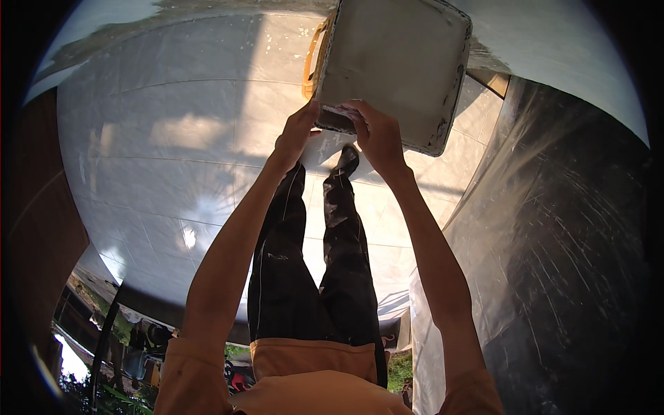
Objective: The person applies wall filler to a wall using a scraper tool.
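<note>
A small dark thing [335, 121] with a pinkish patch lies between two bare hands, at the near left corner of a pale, squarish worktop [394, 66]. Much of it is hidden, so its kind is unclear. It looks light enough for fingers alone; whether it is stiff or soft, slippery or fragile, I cannot tell. Its two ends seem the natural places to take hold.

The left hand [299, 131] is partly curled at its left end; the right hand [379, 138] bends over its right end, fingers arched inward. How tightly either hand closes, or whether it truly grips, cannot be made out.

The worktop's edges are dark and chipped. An orange frame [308, 77] stands beside its left edge. Below is a pale tiled floor [159, 169], partly sunlit. The person wears black trousers [280, 290]; a dark, streaked surface [567, 235] rises at right.
</note>
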The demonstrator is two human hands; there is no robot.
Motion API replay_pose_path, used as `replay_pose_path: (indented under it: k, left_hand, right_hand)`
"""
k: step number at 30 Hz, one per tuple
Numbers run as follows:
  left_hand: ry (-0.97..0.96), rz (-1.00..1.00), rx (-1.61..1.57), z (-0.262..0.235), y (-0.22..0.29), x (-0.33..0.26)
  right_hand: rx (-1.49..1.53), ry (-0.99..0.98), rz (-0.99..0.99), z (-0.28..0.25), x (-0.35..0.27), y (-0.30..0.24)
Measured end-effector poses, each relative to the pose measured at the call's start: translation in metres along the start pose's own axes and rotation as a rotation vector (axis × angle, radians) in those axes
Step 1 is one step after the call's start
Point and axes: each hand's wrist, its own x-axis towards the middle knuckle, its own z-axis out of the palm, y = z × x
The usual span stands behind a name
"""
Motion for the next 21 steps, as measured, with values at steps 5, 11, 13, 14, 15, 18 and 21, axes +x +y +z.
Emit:
replay_pose_path:
  k: [5,11,13,14,15,18,21]
  left_hand:
    - [0.002,0.024,-0.022,-0.002,-0.005,0.002]
    - [-0.001,0.019,-0.056,-0.003,-0.01,0.005]
    - [-0.005,0.012,-0.061,-0.004,-0.011,0.005]
    - [-0.01,0.01,-0.068,-0.004,-0.012,0.005]
    - [-0.016,0.009,-0.075,-0.004,-0.012,0.005]
    - [-0.019,-0.009,-0.087,-0.004,-0.011,0.004]
    - [-0.023,-0.014,-0.074,-0.007,-0.01,0.004]
  right_hand:
    - [-0.015,-0.028,-0.008,-0.002,0.001,-0.002]
    - [-0.004,-0.048,-0.02,-0.002,0.001,0.002]
    - [0.016,-0.055,0.001,-0.002,0.001,0.001]
    - [0.022,-0.061,0.007,-0.002,0.001,0.001]
    - [0.027,-0.067,0.012,-0.003,0.002,0.0]
    - [-0.006,-0.072,-0.014,-0.006,0.003,-0.001]
    - [-0.005,-0.088,-0.001,-0.01,0.006,-0.007]
